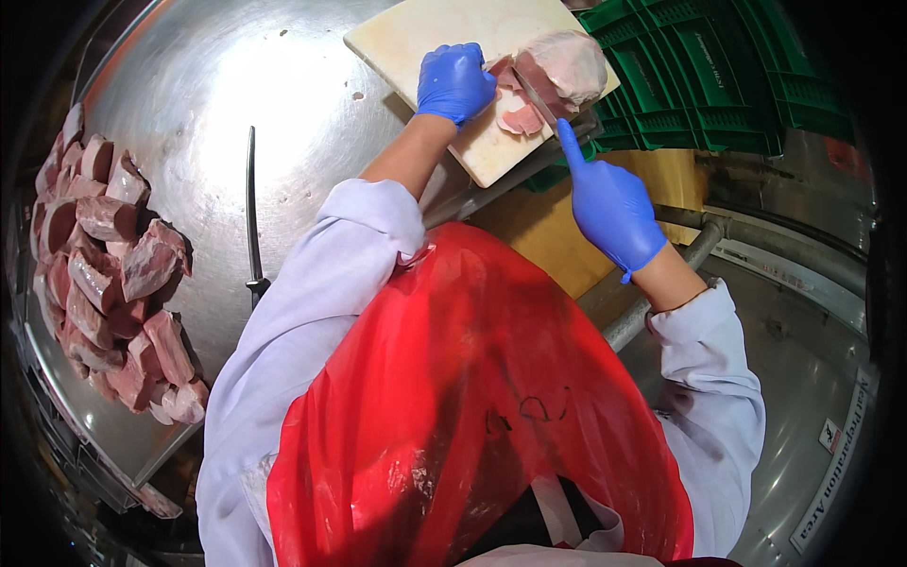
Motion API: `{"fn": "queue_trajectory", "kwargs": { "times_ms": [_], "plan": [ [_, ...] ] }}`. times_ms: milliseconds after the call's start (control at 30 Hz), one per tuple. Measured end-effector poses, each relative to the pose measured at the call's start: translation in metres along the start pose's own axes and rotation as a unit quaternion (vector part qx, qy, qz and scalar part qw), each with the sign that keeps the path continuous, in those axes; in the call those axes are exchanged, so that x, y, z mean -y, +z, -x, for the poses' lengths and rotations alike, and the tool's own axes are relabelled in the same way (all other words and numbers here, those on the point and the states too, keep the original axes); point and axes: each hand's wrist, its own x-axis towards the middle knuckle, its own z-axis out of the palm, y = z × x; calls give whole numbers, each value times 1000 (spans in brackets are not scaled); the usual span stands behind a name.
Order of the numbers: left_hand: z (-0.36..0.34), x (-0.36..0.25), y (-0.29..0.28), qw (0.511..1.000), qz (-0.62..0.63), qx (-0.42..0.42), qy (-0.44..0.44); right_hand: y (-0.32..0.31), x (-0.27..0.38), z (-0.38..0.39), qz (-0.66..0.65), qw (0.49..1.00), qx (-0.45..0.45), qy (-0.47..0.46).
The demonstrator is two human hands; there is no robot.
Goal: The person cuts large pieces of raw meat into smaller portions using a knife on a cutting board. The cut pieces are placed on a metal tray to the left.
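A large piece of pale raw meat lies at the right end of a white cutting board, its cut face pink. My right hand, in a blue glove, grips a knife, index finger stretched along it; the blade rests against the meat's cut face. The handle is hidden under my palm. Left of the meat, my blue-gloved left hand is closed in a fist over the board, touching the edge of the meat trimmings. What its fingers hold is hidden. A small pink meat scrap lies just below the blade.
Many cut meat pieces are heaped at the left of the steel table. A dark sharpening steel lies between that heap and my left arm. Green plastic crates stand at the far right. A metal pipe runs below them.
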Motion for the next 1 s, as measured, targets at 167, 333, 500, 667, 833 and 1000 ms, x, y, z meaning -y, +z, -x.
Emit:
{"fn": "queue_trajectory", "kwargs": {
  "times_ms": [167,333,500,667,833,1000],
  "plan": [
    [16,-7,-2,996,-22,-89,19,-3,-33,3,-112,990,-82,10],
    [58,-54,32,971,-66,-124,191,35,-52,-51,-194,945,-260,-45],
    [64,-60,43,983,-92,-53,150,82,-56,-74,-150,953,-255,-64],
    [69,-64,45,978,-141,-100,117,96,-65,-39,-83,975,-181,-97],
    [66,-58,47,970,-191,-136,61,105,-85,9,-116,981,-106,-114],
    [61,-51,20,969,-215,-121,-31,102,-114,58,-148,974,-111,-130]
  ]
}}
